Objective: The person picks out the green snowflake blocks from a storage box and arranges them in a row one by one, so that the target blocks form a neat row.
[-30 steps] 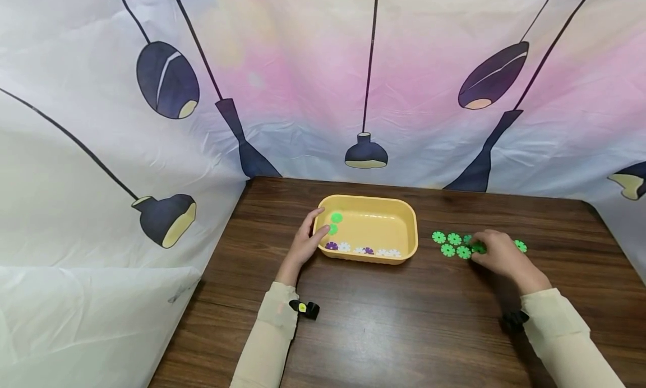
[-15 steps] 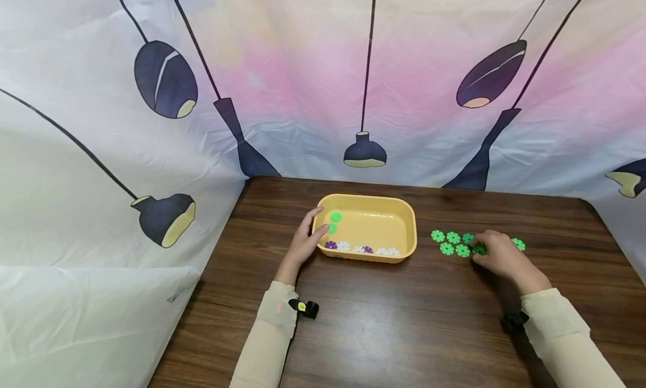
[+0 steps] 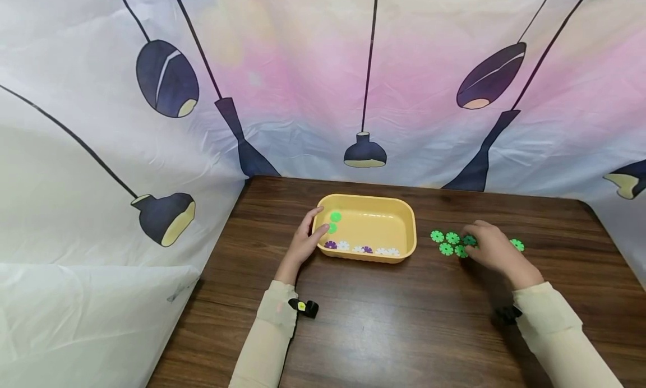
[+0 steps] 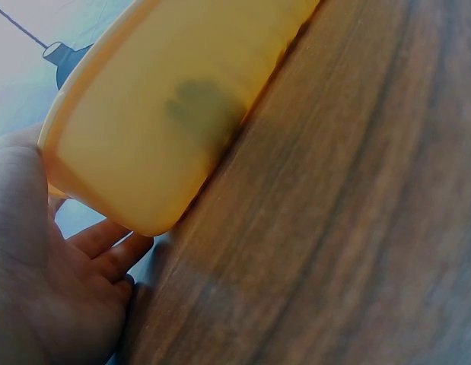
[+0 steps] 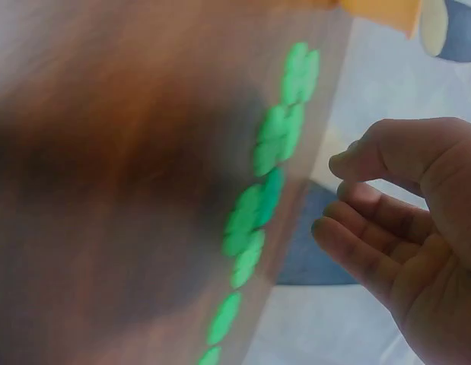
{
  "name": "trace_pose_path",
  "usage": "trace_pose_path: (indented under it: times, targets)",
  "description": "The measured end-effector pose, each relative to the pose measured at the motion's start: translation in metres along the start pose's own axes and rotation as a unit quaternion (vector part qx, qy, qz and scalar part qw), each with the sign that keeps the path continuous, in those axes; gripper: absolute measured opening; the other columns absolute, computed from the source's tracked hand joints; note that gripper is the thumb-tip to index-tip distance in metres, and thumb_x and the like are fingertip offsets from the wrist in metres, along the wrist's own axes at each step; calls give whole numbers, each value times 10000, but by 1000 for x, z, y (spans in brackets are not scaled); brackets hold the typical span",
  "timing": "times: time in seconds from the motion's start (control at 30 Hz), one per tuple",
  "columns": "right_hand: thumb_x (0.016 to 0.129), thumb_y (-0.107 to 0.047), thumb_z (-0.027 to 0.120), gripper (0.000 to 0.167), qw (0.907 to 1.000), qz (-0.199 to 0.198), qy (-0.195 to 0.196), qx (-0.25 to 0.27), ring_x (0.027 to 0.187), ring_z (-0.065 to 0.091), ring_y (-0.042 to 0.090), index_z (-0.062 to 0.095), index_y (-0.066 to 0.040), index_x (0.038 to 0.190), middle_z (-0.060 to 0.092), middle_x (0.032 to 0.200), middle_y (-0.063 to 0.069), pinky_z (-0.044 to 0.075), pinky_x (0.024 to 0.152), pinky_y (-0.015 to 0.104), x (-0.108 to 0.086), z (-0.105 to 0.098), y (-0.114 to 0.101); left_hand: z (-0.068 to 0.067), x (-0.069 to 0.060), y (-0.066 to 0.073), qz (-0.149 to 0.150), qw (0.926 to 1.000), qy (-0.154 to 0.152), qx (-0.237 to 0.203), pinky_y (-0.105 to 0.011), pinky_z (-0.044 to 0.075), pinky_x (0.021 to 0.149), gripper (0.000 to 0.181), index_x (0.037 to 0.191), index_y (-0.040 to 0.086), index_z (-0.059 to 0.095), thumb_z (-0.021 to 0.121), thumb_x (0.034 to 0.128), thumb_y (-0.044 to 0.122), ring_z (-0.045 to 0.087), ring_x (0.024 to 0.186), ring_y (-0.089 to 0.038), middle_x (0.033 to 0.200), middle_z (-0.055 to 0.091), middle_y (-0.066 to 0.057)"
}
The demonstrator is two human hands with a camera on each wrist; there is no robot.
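My left hand [image 3: 303, 243] grips the left end of a yellow plastic tray [image 3: 415, 231], thumb over the rim and fingers along the outer side. The left wrist view shows the hand [image 4: 64, 281] against the tray's outer wall [image 4: 144, 129]. Over a cluster of green flower-shaped plastic discs [image 3: 452, 238] hovers my right hand [image 3: 497, 253], hiding part of them. In the right wrist view its fingers are loosely bent, with nothing visible between thumb and fingertips, and the hand [image 5: 410, 236] is apart from the green discs [image 5: 243, 220]. One disc among them is darker green [image 3: 469, 240].
Inside the tray lie two bright green discs [image 3: 335, 216] at the left, with several white [image 3: 343, 245] and purple discs [image 3: 330, 245] along the near wall. A lone green disc [image 3: 517, 245] lies right of the hand. A printed cloth [image 3: 313, 96] hangs behind the wooden table [image 3: 373, 320].
My right hand has lifted slightly and shifted left over the green discs, its fingers coming away from the disc they were touching. The left hand and the tray stay in place.
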State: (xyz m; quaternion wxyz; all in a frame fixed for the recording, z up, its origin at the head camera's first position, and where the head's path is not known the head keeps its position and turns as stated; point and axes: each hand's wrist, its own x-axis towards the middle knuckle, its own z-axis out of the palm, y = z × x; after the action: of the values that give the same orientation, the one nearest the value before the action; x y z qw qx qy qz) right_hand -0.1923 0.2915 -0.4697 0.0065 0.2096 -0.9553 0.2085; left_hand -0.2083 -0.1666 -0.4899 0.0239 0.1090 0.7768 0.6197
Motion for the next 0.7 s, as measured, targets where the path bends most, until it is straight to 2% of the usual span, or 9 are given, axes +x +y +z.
trace_pose_path:
  times: [0.17, 0.4, 0.7]
  targets:
    - [901, 60, 741, 207, 9998, -212, -39, -26, 886, 642, 360, 713, 65, 1106, 659, 1051, 211, 534, 716, 504, 17, -7, -19, 0, 0, 0, 50, 10000, 4, 24, -627, 233, 1239, 584, 1603, 3, 391, 601, 1083, 167, 255, 1562, -427, 1679, 316, -241]
    - [968, -6, 689, 187, 9988, -460, 20, 178, 958, 674, 354, 734, 47, 1142, 678, 1115, 198, 569, 799, 540, 45, -9, -48, 0, -1, 0, -45, 10000, 18, 4, -611, 240, 1242, 593, 1612, 25, 391, 604, 1083, 188, 261, 1563, -417, 1689, 304, -225]
    - [960, 18, 681, 175, 9915, -1137, 256, 586, 890, 674, 298, 754, 51, 1116, 698, 1055, 163, 582, 768, 471, 80, 8, -81, 0, -1, 0, -45, 10000, 33, -55, -599, 237, 1247, 582, 1601, 9, 398, 604, 1081, 171, 255, 1566, -412, 1682, 324, -219]
